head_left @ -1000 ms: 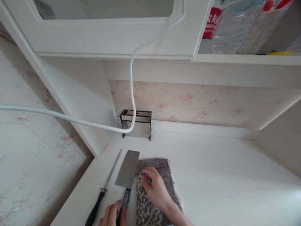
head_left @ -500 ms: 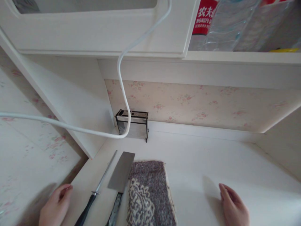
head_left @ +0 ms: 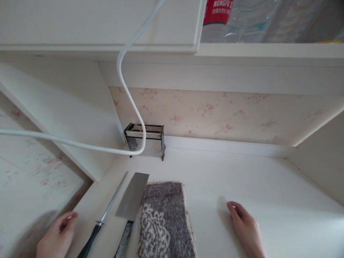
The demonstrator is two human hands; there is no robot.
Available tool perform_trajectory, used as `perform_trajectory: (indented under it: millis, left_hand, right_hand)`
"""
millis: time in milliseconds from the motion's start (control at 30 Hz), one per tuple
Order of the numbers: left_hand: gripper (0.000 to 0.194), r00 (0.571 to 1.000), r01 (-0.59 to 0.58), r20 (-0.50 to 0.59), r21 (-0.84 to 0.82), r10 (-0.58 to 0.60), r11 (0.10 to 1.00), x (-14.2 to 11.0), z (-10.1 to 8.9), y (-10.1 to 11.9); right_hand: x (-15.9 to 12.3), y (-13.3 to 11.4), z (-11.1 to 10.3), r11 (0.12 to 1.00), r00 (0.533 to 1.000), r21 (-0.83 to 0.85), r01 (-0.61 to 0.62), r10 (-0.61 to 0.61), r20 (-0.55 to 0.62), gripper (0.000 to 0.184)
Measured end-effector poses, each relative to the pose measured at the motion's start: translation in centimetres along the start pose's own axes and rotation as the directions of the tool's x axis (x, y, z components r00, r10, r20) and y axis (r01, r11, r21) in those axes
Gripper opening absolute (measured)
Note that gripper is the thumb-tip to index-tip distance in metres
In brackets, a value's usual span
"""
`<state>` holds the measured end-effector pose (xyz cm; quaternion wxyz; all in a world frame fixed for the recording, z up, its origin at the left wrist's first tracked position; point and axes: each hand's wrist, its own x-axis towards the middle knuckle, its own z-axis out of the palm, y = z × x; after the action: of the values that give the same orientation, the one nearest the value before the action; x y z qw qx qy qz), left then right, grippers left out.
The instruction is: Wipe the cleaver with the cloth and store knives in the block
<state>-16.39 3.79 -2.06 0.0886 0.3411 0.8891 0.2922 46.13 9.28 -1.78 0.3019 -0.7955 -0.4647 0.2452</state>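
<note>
At the lower left, my left hand (head_left: 57, 233) rests at the counter's left edge, its thumb and fingers curled together with nothing seen in them. Just right of it lies a sharpening steel (head_left: 110, 208) with a black handle. Beside the steel is a cleaver (head_left: 133, 197), its broad blade pointing away from me and its dark handle cut off by the frame. A folded grey-brown cloth (head_left: 168, 215) with a cream pattern touches or nearly touches the blade. My right hand (head_left: 245, 226) is to the right of the cloth, thumb and fingertips closed, holding nothing visible.
A metal slotted box (head_left: 146, 143) stands at the back left corner of the white counter (head_left: 215, 179). A white cable (head_left: 131, 96) hangs in front of it. Overhead is a white cabinet (head_left: 102, 25), with plastic-wrapped bottles (head_left: 242, 21) on its open shelf.
My right hand has moved left, closer to the cloth. The view has shifted slightly, so the counter items sit further left. The steel, cleaver and cloth keep their places on the counter.
</note>
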Motion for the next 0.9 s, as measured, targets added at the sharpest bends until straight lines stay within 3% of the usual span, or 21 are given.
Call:
perform_trajectory:
  millis: [300, 900]
  left_hand:
    - [0.033, 0.998, -0.042, 0.057, 0.116, 0.036, 0.992, -2.2, -0.9, 3.4]
    - [0.04, 0.997, 0.011, 0.08, 0.136, -0.022, 0.991, -2.1, 0.0, 2.9]
  right_hand:
    - [-0.1, -0.8, 0.0, 0.992, 0.997, -0.128, -0.002, 0.012, 0.075, 0.047]
    - [-0.1, -1.0, 0.2, 0.974, 0.993, -0.224, 0.013, 0.014, 0.119, 0.045]
